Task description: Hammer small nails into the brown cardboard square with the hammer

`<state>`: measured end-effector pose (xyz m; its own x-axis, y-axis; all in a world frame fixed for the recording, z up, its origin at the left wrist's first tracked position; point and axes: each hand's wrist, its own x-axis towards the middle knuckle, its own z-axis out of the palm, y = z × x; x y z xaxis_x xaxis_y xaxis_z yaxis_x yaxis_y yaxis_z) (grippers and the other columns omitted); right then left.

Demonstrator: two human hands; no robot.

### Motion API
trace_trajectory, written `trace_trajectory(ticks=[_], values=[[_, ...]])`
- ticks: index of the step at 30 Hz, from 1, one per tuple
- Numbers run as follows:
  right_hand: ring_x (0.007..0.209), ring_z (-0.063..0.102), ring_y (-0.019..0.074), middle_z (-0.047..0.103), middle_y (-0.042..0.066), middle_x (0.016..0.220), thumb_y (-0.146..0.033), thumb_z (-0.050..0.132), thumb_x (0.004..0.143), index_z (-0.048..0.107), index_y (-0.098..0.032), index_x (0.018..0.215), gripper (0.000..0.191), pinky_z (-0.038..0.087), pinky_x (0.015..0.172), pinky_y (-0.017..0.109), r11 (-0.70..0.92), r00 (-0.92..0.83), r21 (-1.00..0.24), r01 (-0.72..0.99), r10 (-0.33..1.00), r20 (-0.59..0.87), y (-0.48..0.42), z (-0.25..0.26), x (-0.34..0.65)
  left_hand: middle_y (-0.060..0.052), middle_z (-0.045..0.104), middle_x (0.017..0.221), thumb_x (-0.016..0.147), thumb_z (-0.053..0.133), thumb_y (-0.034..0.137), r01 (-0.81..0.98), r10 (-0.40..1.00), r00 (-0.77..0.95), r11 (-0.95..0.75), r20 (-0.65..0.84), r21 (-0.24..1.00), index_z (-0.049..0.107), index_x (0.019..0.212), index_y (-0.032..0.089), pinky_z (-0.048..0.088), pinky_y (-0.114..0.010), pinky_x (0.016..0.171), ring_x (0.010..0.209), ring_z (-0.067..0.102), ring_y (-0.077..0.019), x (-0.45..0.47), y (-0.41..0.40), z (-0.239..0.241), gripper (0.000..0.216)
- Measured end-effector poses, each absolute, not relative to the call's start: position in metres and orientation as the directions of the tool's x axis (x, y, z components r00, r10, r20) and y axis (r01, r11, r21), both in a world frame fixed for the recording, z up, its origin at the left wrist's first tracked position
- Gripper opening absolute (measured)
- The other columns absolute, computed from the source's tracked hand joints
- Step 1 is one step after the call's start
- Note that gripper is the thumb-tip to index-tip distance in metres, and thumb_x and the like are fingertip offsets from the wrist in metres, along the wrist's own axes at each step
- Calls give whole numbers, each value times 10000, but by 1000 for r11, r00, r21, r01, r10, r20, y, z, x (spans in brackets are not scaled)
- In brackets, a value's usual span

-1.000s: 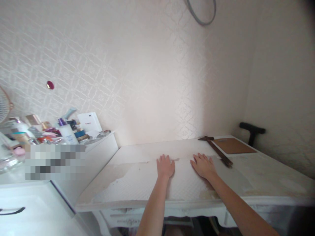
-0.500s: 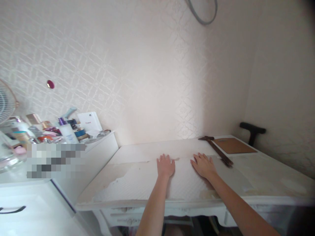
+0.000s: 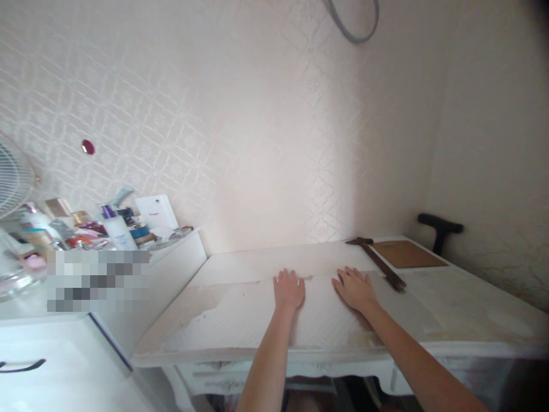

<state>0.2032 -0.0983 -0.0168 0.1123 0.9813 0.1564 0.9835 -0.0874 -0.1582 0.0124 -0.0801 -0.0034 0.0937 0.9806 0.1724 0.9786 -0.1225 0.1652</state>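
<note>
My left hand [image 3: 289,292] lies palm down on the worn white desk [image 3: 206,332], fingers spread and holding nothing. To its right, my right hand [image 3: 355,289] rests flat on the same desktop with fingers apart, also bare. Just beyond my right hand lies a hammer [image 3: 377,260] with a dark brown handle, its head toward the wall. A flat brown board [image 3: 409,254] sits beside the hammer, near the desk's back right corner. The desk surface has peeling, stained patches beneath and around both hands.
At left a white cabinet [image 3: 180,260] carries cosmetic bottles [image 3: 120,229], jars and a white box [image 3: 156,213]. A fan [image 3: 12,177] stands at the far left. Behind the desk's right side rises a black T-shaped part [image 3: 440,226]. A grey cable [image 3: 355,40] hangs on the wall.
The fan head at the left edge has turned slightly to the right. Both hands, the hammer and the board stay in place.
</note>
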Motion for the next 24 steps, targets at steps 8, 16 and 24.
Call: trace_trajectory(ticks=[8,16,24], values=[[1340,281,310,384,137,1445,-412,298,925,470,-150,1345,524,197,1063,542,-92,118,-164,982,981,155,-99,-16,203,-172,341,1463,925,218,418,981,986,84,-107,143,162,428,1351,114,218,-483,1111,1365,291,-298,14,-83,1,564],[1340,279,308,386,135,1443,-417,287,926,474,-156,1345,528,192,1065,540,-90,116,-166,982,981,154,-100,-15,203,-177,362,1450,921,226,416,979,982,91,-118,164,165,440,1337,111,224,-485,1105,1357,304,-300,13,-82,0,557],[1339,282,306,392,142,1438,-412,291,926,479,-151,1337,522,197,1062,538,-88,113,-163,983,983,148,-100,-14,203,-179,361,1450,925,218,410,981,983,91,-116,159,153,441,1334,113,224,-483,1104,1351,315,-298,14,-83,1,552]])
